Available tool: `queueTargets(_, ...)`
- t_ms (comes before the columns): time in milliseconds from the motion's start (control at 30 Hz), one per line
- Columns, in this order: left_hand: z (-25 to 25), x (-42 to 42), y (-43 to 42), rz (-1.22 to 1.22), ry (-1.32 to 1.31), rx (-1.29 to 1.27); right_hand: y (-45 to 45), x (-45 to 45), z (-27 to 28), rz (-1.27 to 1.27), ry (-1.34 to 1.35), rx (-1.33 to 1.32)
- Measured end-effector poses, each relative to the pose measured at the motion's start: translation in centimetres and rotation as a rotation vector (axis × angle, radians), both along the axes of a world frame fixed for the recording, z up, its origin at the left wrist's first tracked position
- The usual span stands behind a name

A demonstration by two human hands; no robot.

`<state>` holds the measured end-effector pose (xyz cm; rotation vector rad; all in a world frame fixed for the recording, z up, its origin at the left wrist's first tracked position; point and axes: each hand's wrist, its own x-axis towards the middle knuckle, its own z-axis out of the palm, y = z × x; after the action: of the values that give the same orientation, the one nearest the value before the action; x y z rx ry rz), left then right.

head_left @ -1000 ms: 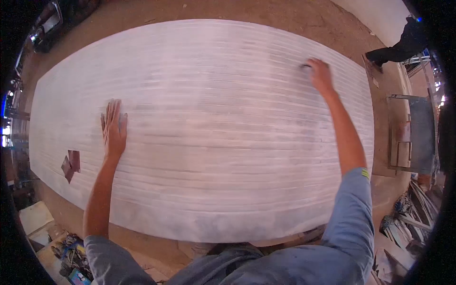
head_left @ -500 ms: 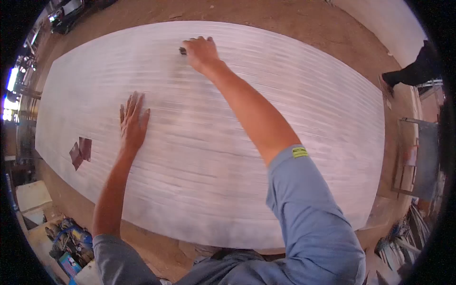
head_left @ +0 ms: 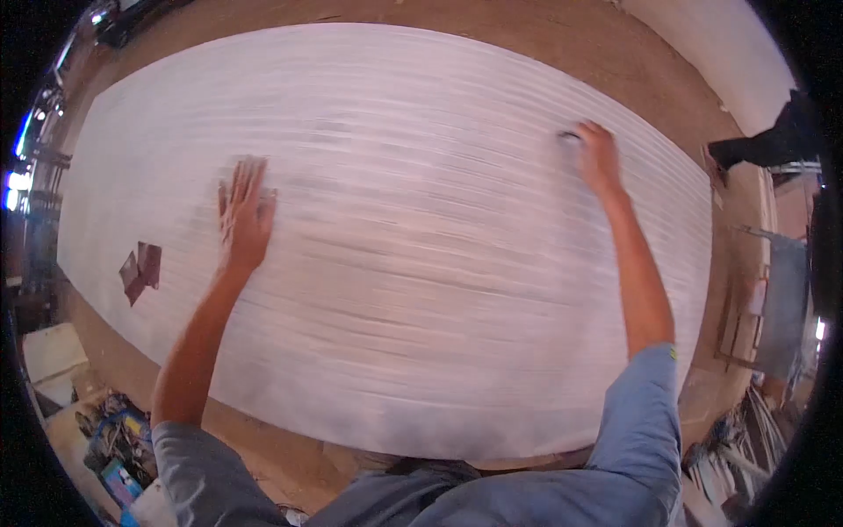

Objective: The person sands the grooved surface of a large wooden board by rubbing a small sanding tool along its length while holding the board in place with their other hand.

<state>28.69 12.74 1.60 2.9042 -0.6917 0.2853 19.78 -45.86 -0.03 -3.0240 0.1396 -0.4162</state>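
A large pale board (head_left: 378, 351) with long streaks fills the middle of the head view. My left hand (head_left: 246, 215) rests flat on its left part, fingers spread, holding nothing. Toward the right far part, my right hand (head_left: 600, 158) is closed round a small dark object (head_left: 569, 135), which is blurred and mostly hidden by the fingers. Two dark reddish pieces, perhaps sandpaper (head_left: 148, 265), lie overlapping on the board, left of my left hand.
Tools and a blue box (head_left: 121, 481) sit at the lower left. At the upper right is another person's dark-clothed leg (head_left: 764, 147). A metal frame with a grey panel (head_left: 781, 303) stands at the right, above stacked strips (head_left: 746, 452).
My right hand swung from the far middle of the board to its right side, still closed round the dark object. My left hand has stayed flat on the left part.
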Motion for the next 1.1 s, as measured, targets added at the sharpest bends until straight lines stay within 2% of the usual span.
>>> queueTargets(33, 0.2, 0.0, -0.1, -0.003, 0.005, -0.006, 7.2, 2.9, 1.5, 0.101, -0.121, 0.038)
queueTargets(67, 0.5, -0.1, -0.3, 0.013, 0.003, 0.001, 11.9, 6.8, 0.1, 0.217, -0.261, 0.067)
queueTargets(167, 1.5, -0.3, -0.8, 0.000, 0.021, -0.028, 26.7, 18.0, 1.4, 0.300, -0.099, 0.227)
queueTargets(200, 1.7, -0.3, -0.7, 0.004, 0.010, -0.023, 30.1, 20.7, 1.5, 0.317, -0.160, 0.084)
queueTargets(267, 1.9, -0.3, -0.9, -0.007, 0.045, -0.034, 33.7, 23.2, 2.1, 0.314, -0.150, 0.110)
queueTargets(367, 0.7, 0.1, -0.2, -0.004, 0.020, -0.023, 29.3, 19.6, 2.1, 0.292, -0.176, 0.116)
queueTargets(467, 0.5, 0.0, -0.1, -0.020, 0.010, -0.062, 15.7, 10.5, 1.7, 0.276, -0.091, 0.161)
queueTargets(533, 0.8, -0.2, -0.4, -0.013, 0.028, -0.056, 4.2, 1.8, -1.0, 0.120, -0.287, -0.010)
queueTargets(567, 0.6, -0.2, -0.3, -0.013, 0.013, -0.038, -1.4, -2.2, -0.3, 0.012, -0.100, -0.036)
queueTargets(600, 0.6, -0.1, -0.4, -0.014, -0.001, -0.019, -5.5, -5.8, 0.2, -0.150, -0.083, -0.072)
queueTargets(633, 0.6, -0.1, -0.5, -0.019, 0.002, -0.023, -10.6, -8.6, -0.1, -0.211, 0.024, -0.161)
queueTargets(667, 0.7, 0.0, -0.5, -0.013, 0.003, -0.010, -12.1, -9.2, 0.2, -0.213, 0.028, -0.164)
queueTargets(733, 0.6, -0.1, -0.6, -0.005, 0.008, 0.004, -12.2, -8.9, 1.5, -0.272, 0.049, -0.147)
queueTargets(767, 0.5, -0.1, -0.6, -0.007, 0.014, -0.012, -11.0, -7.1, 0.0, -0.172, -0.061, -0.132)
queueTargets(833, 1.0, -0.1, -0.7, 0.001, 0.010, -0.012, -3.1, 0.5, -2.1, -0.030, -0.197, -0.040)
queueTargets(867, 1.1, -0.2, -0.8, 0.006, 0.022, -0.011, 3.7, 3.8, -0.1, 0.034, -0.165, 0.103)
queueTargets(900, 1.2, -0.3, -0.9, 0.006, 0.035, -0.009, 8.2, 7.4, -0.5, 0.183, -0.228, 0.065)
queueTargets(933, 1.2, -0.2, -0.9, 0.008, 0.029, -0.002, 13.6, 11.1, 1.6, 0.159, -0.001, 0.066)
queueTargets(967, 1.2, -0.2, -0.8, 0.005, 0.038, -0.029, 17.4, 13.3, 1.9, 0.226, -0.128, -0.046)
queueTargets(1000, 1.2, -0.2, -0.8, 0.000, 0.045, -0.057, 20.0, 15.9, 1.7, 0.246, -0.159, 0.010)
queueTargets(1100, 1.0, 0.1, -0.7, 0.006, 0.040, 0.000, 21.0, 16.5, 2.5, 0.259, -0.075, 0.069)
